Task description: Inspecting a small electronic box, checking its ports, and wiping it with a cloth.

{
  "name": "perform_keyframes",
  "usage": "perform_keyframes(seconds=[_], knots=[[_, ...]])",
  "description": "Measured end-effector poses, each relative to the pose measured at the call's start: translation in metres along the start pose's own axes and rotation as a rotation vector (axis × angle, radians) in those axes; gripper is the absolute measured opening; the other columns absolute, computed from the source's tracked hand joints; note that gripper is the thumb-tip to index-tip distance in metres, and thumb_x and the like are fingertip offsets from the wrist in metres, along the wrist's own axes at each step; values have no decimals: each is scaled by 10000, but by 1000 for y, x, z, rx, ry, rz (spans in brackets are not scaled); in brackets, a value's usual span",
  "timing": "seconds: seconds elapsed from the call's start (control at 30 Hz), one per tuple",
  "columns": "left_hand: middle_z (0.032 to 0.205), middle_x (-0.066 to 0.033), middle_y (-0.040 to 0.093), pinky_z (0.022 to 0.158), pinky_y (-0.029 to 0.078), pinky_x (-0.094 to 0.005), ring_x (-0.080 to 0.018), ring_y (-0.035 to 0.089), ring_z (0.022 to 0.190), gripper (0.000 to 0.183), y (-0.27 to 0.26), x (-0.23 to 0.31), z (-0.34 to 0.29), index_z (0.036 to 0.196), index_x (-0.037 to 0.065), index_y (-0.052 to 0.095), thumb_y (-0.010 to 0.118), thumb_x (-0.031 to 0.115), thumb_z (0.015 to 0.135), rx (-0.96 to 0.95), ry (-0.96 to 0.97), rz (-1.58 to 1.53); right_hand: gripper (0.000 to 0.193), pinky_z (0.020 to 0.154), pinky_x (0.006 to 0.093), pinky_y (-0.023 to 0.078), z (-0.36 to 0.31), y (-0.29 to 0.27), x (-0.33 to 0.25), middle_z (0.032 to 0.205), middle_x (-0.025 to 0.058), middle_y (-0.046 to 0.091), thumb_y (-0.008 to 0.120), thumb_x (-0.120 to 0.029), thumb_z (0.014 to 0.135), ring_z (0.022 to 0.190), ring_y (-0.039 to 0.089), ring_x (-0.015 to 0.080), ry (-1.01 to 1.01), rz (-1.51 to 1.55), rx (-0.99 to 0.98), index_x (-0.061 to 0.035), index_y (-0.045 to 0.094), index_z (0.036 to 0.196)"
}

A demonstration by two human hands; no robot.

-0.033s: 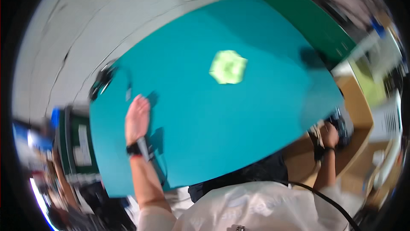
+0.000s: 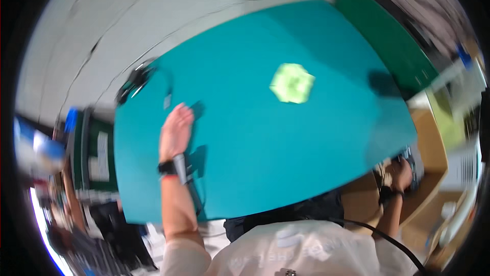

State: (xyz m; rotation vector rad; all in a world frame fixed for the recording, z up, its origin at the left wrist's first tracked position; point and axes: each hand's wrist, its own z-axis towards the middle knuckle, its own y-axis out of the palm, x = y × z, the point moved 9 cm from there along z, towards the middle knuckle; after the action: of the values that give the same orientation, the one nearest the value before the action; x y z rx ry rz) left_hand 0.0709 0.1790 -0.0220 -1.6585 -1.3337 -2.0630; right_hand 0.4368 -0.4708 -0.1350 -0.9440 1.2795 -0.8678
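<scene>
Over the left part of the teal tabletop [image 2: 240, 158] is my left hand [image 2: 176, 130], its fingers stretched out and holding nothing. A shadow falls beside it, and a dark band with a grey piece circles the wrist. My right hand [image 2: 402, 174] reaches down into a cardboard box [image 2: 430, 135] beside the table's right edge. It is at a dark, shiny object [image 2: 407, 154] there; blur and the hand's own back hide the fingers, so whether it grips this cannot be seen. Toward the far middle of the table lies a pale yellow-green, roughly six-sided, crumpled-looking piece [image 2: 292, 83].
A black cable bundle [image 2: 137, 82] lies at the table's left edge. Left of the table stands a dark green crate [image 2: 97, 158], with another person's arm [image 2: 74, 199] beyond. A green panel [image 2: 383, 33] borders the far right side. A black cable [image 2: 388, 237] crosses near my right arm.
The whole view has shifted, so the table and the yellow-green piece appear farther right. My right hand now covers more of the dark object in the box. My left hand stays stretched out.
</scene>
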Motion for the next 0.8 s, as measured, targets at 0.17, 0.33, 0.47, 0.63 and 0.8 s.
perform_keyframes(seconds=[0.17,0.33,0.47,0.63,0.8], knots=[[947,-99,559,829,451,-303,-196,544,910,291,9,4,-4,1092,-61,495,534,145,891,-27,45,-112,223,845,315,459,-15,-159,-134,1034,122,623,484,-67,901,904,597,191,-223,412,618,26,577,1081],[979,-106,576,825,485,-298,-187,579,900,273,13,8,-9,1092,-39,513,535,147,893,12,18,-151,243,729,260,463,-61,-139,-384,925,114,606,545,-117,857,803,585,155,-717,1103,-77,51,572,1031],[956,-84,575,819,481,-292,-173,567,893,230,6,6,-11,1060,-3,538,539,153,892,80,-39,-214,200,651,245,459,-153,-37,-571,837,74,635,570,-161,850,716,585,128,-850,1287,-1064,-22,615,987],[906,-58,570,771,475,-284,-169,556,852,186,-17,58,2,981,33,556,580,178,867,52,-108,-225,170,565,221,460,-214,80,-611,823,52,611,556,-128,848,670,569,105,-560,1098,-1389,-16,611,963],[990,-105,558,701,502,-335,-247,573,852,233,-91,183,64,1011,-12,535,587,140,843,387,77,281,157,544,233,479,-203,98,-606,802,58,594,541,-101,861,661,564,107,-569,1193,-1362,0,597,968]])
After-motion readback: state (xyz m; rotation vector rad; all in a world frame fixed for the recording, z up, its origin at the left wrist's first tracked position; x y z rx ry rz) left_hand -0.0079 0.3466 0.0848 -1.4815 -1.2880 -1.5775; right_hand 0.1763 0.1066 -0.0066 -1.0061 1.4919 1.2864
